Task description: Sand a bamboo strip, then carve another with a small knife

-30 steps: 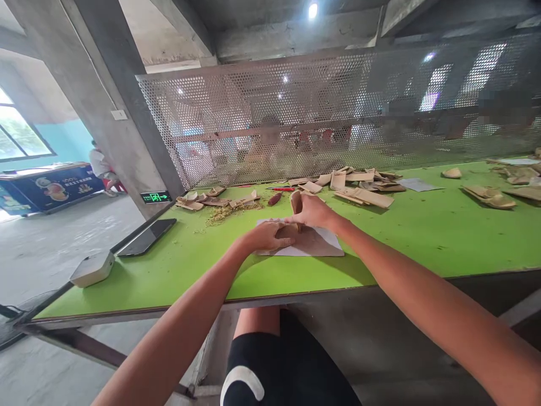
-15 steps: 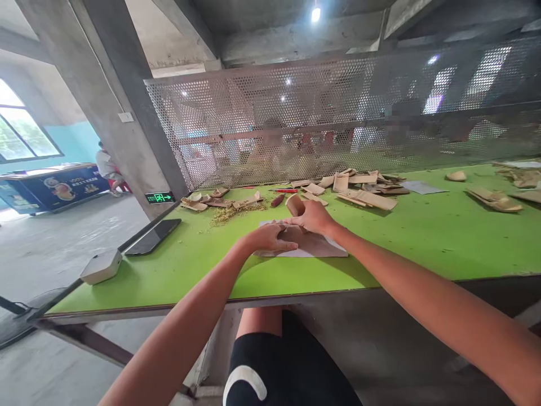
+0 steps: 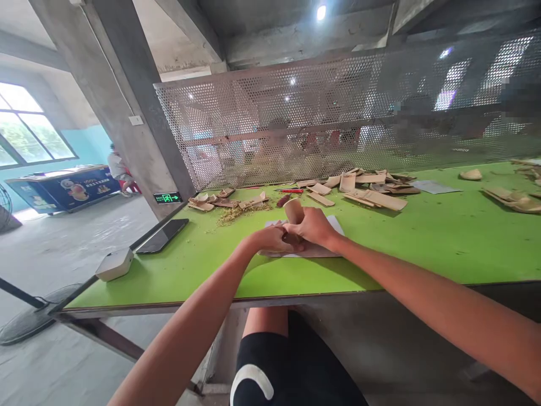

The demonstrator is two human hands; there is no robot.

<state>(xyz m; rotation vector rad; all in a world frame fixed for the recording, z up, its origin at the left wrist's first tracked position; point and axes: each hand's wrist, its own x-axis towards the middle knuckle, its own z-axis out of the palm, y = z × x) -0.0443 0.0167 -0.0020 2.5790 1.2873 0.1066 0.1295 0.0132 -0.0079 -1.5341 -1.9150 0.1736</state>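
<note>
Grips a curved wooden piece (image 3: 292, 210) in the right hand (image 3: 316, 225), with thumb and fingers closed around it; holds it tilted over the table, with its upper end showing above the grip and its lower end lost to view between both hands; has the left hand (image 3: 276, 239) lying low across a sheet (image 3: 337, 224), close against the right; cannot tell whether to call the left spread or pinching the lower end too, with its fingers partly hidden.

Just beyond the hands, shows a dark red handle-like object (image 3: 283, 200) and, behind that, a red pen-like tool (image 3: 291, 191); to the left of these, a heap of shavings (image 3: 236, 214) beside a row of curved wood scraps (image 3: 211, 200); to the right, a flat wood strip (image 3: 321, 199) and a larger wood pile (image 3: 376, 197); farther right along the green table (image 3: 426, 237), a grey-white paper (image 3: 437, 186), a small pale wood chunk (image 3: 470, 175) and more carved pieces (image 3: 511, 200).

Near the left end, has a dark tablet (image 3: 163, 235) lying flat and a white box (image 3: 115, 264) nearer the front edge; behind everything on the tabletop, a perforated metal screen (image 3: 270, 129); beyond the pillar (image 3: 127, 107), a seated person (image 3: 119, 168) beside a blue counter (image 3: 67, 189).
</note>
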